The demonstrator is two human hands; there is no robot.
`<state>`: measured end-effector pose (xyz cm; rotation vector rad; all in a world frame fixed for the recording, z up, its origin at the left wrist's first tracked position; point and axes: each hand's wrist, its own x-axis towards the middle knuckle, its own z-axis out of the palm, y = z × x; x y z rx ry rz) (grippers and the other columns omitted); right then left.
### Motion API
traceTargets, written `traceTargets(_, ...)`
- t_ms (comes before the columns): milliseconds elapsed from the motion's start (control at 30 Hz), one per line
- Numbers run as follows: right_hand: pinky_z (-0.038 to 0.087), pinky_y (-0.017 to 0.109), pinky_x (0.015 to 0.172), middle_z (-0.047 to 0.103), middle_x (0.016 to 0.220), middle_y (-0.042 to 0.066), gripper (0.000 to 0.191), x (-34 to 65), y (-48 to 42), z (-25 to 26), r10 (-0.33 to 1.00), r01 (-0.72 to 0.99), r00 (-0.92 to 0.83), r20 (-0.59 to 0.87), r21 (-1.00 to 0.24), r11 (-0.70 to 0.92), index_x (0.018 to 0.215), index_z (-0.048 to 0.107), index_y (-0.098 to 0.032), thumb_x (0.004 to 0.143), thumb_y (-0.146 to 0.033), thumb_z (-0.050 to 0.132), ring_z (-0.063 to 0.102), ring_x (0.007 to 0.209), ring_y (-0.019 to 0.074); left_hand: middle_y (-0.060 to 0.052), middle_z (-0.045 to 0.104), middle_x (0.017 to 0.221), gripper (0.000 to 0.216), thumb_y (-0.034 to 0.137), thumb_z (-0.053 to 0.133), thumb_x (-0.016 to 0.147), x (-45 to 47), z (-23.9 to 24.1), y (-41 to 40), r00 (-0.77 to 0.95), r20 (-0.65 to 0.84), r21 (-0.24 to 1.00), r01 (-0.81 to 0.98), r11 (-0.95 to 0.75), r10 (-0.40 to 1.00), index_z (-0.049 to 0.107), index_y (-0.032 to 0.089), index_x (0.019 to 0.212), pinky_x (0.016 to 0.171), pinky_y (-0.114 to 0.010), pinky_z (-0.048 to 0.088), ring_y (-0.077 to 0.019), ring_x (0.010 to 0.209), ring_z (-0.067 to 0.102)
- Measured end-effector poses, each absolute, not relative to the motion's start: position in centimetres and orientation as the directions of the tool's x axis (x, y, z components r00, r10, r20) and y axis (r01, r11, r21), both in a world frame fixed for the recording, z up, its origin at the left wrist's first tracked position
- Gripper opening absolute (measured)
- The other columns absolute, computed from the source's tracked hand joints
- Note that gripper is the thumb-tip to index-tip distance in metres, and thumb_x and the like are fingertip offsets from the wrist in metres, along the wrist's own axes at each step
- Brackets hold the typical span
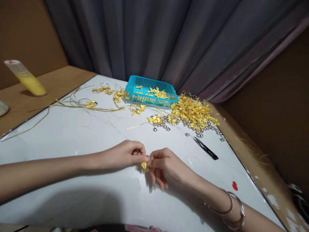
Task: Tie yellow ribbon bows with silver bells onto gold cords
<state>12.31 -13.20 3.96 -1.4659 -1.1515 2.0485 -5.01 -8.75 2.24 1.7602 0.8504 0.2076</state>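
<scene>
Left hand (127, 154): Pinches a small yellow piece (144, 166) between thumb and fingers, a narrow grip, probably to stop so slight a thing from twisting.
Right hand (166, 164): Meets the left right there — closes thumb and forefinger on the same piece, with the other fingers hanging loose below, likely clear of the pinch.
Yellow piece: Sits between both sets of fingertips, over the near middle of the white table (72, 135), partly covered; cannot tell if touching the surface.
Yellow pile (190, 111): Lies heaped beyond the right hand, beside the basket, perhaps for easy reach.
Silver beads (164, 124): Scatter loose along the near edge of the pile, presumably grouped close for picking.
Blue basket (130, 87): Stands at the far side by the curtain (149, 38), holding a few yellow flowers (159, 92) behind low walls, apparently against straying.
Black snips (206, 149): Rest well apart from both hands — tips toward the beads, handle end toward the right arm, seemingly for a quick grab.
Gold wires (106, 109): Trail across the far left, probably too springy for stacking.
</scene>
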Motion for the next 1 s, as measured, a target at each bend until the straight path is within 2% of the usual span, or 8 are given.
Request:
traceTargets(133,0.036,0.015,0.027,0.061,0.046,0.005,0.014,13.4,-12.0,4.1,0.504,0.125,-0.566,-0.652,-0.672,-0.73,0.063,0.06,-0.007,0.068,-0.01,0.048,0.051,0.03,0.0079,0.001,0.052,0.071,0.022,0.032,0.051,0.086,-5.2,2.2,-8.9,0.779,-0.082,0.869,0.362,-0.338,0.622,0.057,0.015,0.073,0.058,-0.021,0.035,-0.0097,0.063,0.046)
traceTargets(233,0.044,0.018,0.033,0.065,0.06,0.007,0.013,14.1,-11.8,4.3,0.43,0.189,-0.625,-0.651,-0.661,-0.726,0.073,0.059,-0.008,0.072,-0.02,0.054,0.06,0.043,0.0122,-0.001,0.053,0.077,0.022,0.023,0.043,0.092,-5.4,2.0,-9.1,0.837,0.132,0.762,0.257,-0.594,0.532,0.056,0.015,0.077,0.065,-0.022,0.039,-0.0102,0.07,0.049)
traceTargets(300,0.046,0.022,0.035,0.064,0.065,0.005,0.021,14.5,-12.2,4.7,0.471,0.302,-0.594,-0.652,-0.723,-0.621,0.08,0.055,-0.012,0.074,-0.031,0.061,0.061,0.048,0.0143,-0.003,0.054,0.079,0.024,0.02,0.037,0.094,-5.6,1.7,-9.1,0.874,0.24,0.628,0.192,-0.754,0.422,0.056,0.014,0.079,0.066,-0.023,0.04,-0.0115,0.072,0.049)
traceTargets(400,0.041,0.022,0.041,0.058,0.061,-0.001,0.034,14.7,-13.3,5.3,0.723,0.567,-0.428,-0.542,-0.784,-0.252,0.079,0.051,-0.016,0.067,-0.039,0.073,0.054,0.049,0.0116,-0.006,0.055,0.079,0.024,0.016,0.036,0.093,-5.8,1.3,-9.1,0.904,0.336,0.404,0.114,-0.908,0.263,0.056,0.013,0.08,0.062,-0.025,0.04,-0.0138,0.071,0.048)
traceTargets(500,0.034,0.023,0.047,0.057,0.064,0.001,0.037,14.4,-14.3,4.9,0.879,0.732,-0.401,-0.259,-0.668,0.137,0.074,0.051,-0.016,0.065,-0.043,0.075,0.048,0.054,0.0103,-0.006,0.057,0.077,0.022,0.013,0.037,0.092,-5.8,1.1,-9.1,0.908,0.383,0.294,0.058,-0.954,0.173,0.055,0.013,0.079,0.059,-0.025,0.04,-0.0146,0.071,0.049)
traceTargets(567,0.031,0.024,0.046,0.058,0.065,0.002,0.035,14.1,-14.7,4.1,0.879,0.73,-0.441,-0.179,-0.641,0.236,0.074,0.05,-0.016,0.071,-0.045,0.07,0.047,0.052,0.0102,-0.006,0.057,0.076,0.023,0.013,0.037,0.092,-5.9,1.0,-9.1,0.907,0.392,0.274,0.045,-0.961,0.155,0.056,0.013,0.078,0.058,-0.025,0.04,-0.0145,0.07,0.048)
traceTargets(700,0.036,0.024,0.049,0.065,0.072,0.006,0.019,13.5,-14.7,2.8,0.86,0.647,-0.489,-0.144,-0.721,0.247,0.077,0.05,-0.016,0.087,-0.032,0.052,0.055,0.057,0.0118,-0.007,0.059,0.079,0.025,0.013,0.035,0.093,-6.0,0.7,-9.0,0.899,0.402,0.282,0.063,-0.957,0.177,0.056,0.013,0.08,0.06,-0.025,0.042,-0.0149,0.072,0.05)
traceTargets(1000,0.043,0.022,0.059,0.071,0.079,0.008,0.013,14.1,-13.8,2.9,0.789,0.52,-0.601,-0.125,-0.812,0.267,0.083,0.053,-0.013,0.089,-0.024,0.05,0.064,0.069,0.0134,-0.009,0.06,0.082,0.024,0.016,0.034,0.094,-6.2,0.5,-8.8,0.884,0.427,0.322,0.048,-0.945,0.191,0.057,0.013,0.088,0.065,-0.024,0.044,-0.0145,0.075,0.052)
